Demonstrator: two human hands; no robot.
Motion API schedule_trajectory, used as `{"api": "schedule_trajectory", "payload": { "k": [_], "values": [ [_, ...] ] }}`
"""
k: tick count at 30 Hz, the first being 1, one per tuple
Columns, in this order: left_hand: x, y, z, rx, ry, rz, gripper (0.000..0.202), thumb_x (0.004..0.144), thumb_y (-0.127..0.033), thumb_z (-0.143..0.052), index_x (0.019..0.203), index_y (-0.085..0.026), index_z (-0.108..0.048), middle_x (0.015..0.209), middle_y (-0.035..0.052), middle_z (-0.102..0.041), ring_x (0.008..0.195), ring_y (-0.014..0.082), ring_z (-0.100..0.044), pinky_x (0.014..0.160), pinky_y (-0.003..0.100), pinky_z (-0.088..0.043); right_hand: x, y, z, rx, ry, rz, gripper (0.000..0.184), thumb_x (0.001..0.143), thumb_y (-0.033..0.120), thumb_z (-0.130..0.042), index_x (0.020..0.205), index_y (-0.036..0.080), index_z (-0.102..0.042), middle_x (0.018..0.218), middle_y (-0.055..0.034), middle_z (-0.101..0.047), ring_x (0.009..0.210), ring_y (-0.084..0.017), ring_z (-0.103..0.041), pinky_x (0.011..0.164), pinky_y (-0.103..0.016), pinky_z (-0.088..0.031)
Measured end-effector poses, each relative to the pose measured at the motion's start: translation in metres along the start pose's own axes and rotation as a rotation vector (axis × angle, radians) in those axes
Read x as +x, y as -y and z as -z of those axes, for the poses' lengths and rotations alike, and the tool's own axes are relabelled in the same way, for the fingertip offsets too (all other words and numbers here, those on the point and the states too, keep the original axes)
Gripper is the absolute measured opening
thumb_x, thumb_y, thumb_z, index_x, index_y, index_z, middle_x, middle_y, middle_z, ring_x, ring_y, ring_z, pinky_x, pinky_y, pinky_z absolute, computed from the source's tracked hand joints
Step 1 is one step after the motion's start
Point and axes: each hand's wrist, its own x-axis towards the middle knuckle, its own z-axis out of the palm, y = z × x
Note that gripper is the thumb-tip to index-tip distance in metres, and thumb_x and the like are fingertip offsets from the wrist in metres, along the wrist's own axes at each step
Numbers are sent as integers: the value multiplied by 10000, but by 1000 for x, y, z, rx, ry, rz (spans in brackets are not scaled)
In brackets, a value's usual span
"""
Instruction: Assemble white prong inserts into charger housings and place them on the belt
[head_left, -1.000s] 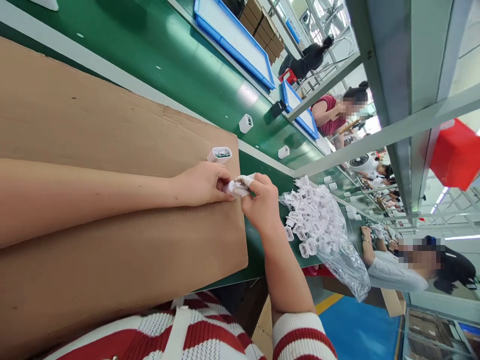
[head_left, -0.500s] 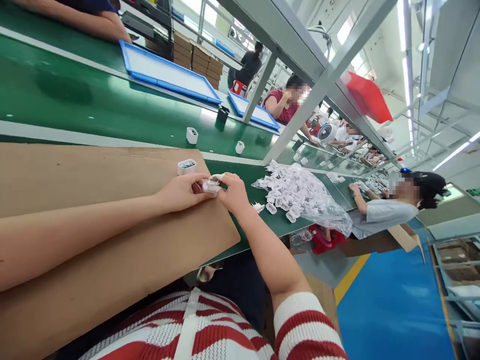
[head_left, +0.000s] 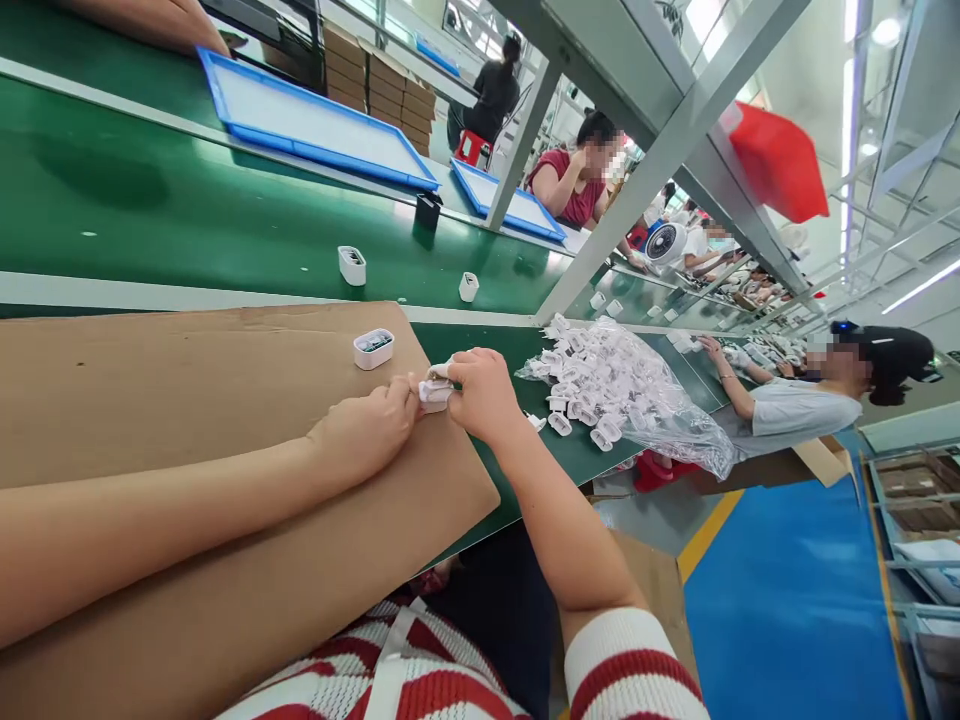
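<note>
Left hand (head_left: pixel 367 430) and right hand (head_left: pixel 484 395) are together, fingertips meeting, both pinched on one small white part (head_left: pixel 435 392). The part is held just over the right end of the cardboard (head_left: pixel 187 400); fingers hide its detail. Left forearm lies across the cardboard. Right forearm comes up from a striped sleeve (head_left: pixel 622 670).

Open white shell (head_left: pixel 373 348) stands on the cardboard, near the left hand, not touching.

Right of the right hand: clear bag (head_left: pixel 637 400) of white pieces on the green bench, a few loose at its near edge.

Beyond the cardboard, the belt (head_left: pixel 187 210) carries two more shells (head_left: pixel 352 265), well apart.

Far side: two blue trays (head_left: pixel 307 120), black box (head_left: pixel 428 210) between them. Co-workers sit along the line, with a fan (head_left: pixel 664 245) near them.
</note>
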Motion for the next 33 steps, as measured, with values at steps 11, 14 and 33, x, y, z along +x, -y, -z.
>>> {"api": "schedule_trajectory", "payload": {
  "k": [11, 14, 33],
  "values": [
    [6, 9, 4, -37, 117, 10, 631, 1050, -145, -245, 1589, 15, -532, 1430, 352, -636, 1208, 409, -718, 817, 466, -633, -8, 0, -7, 99, -43, -82, 243, 768, 27, -619, 822, 249, -702, 842, 7, -655, 939, -205, -641, 1201, -423, -391],
    [6, 4, 3, 6, 193, 91, 655, 1038, -135, -215, 1601, 81, -470, 1256, 391, -676, 944, 419, -753, 572, 451, -541, -12, 2, -13, 130, -79, -111, 286, 779, 31, -623, 907, 252, -750, 872, -8, -694, 982, -222, -660, 1185, -434, -403],
    [-10, 147, 94, -183, -245, 1065, 554, 951, -508, -545, 1362, -140, -600, 1177, 94, -689, 1019, 248, -586, 797, 305, -426, -108, -69, -21, 30, -190, -522, 245, 901, 270, -761, 1123, 177, -809, 1119, -142, -736, 1107, -347, -660, 1004, -473, -529]
  ]
}}
